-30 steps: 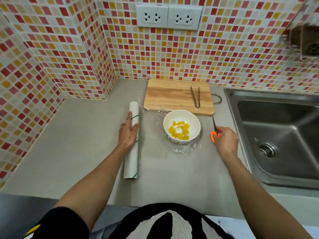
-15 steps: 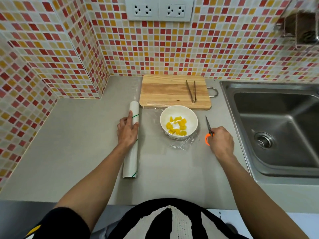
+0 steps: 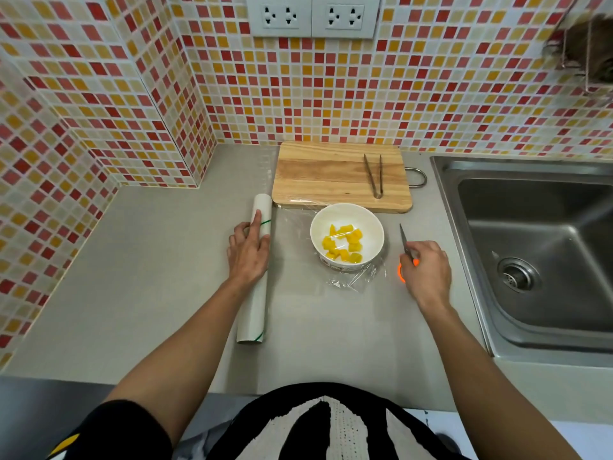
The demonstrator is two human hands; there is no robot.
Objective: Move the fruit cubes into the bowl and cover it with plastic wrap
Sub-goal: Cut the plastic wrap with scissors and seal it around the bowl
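A white bowl [image 3: 347,216] with several yellow fruit cubes [image 3: 343,244] stands on the counter just in front of the cutting board. Clear plastic wrap [image 3: 356,277] lies over and around the bowl, crumpled at its near side. The white roll of wrap [image 3: 256,307] lies lengthwise to the left of the bowl. My left hand [image 3: 248,250] rests on the roll with its fingers straight. My right hand [image 3: 426,270] grips orange-handled scissors [image 3: 405,244] right of the bowl, blades pointing away from me.
A wooden cutting board [image 3: 325,175] with metal tongs [image 3: 374,175] on it lies against the tiled wall. A steel sink [image 3: 534,247] fills the right side. Wall sockets [image 3: 311,15] sit above the board. The grey counter [image 3: 142,277] stretches out to the left.
The camera view has shifted slightly. My right hand with the scissors has drifted a little towards the bowl. My left hand stays on the roll.
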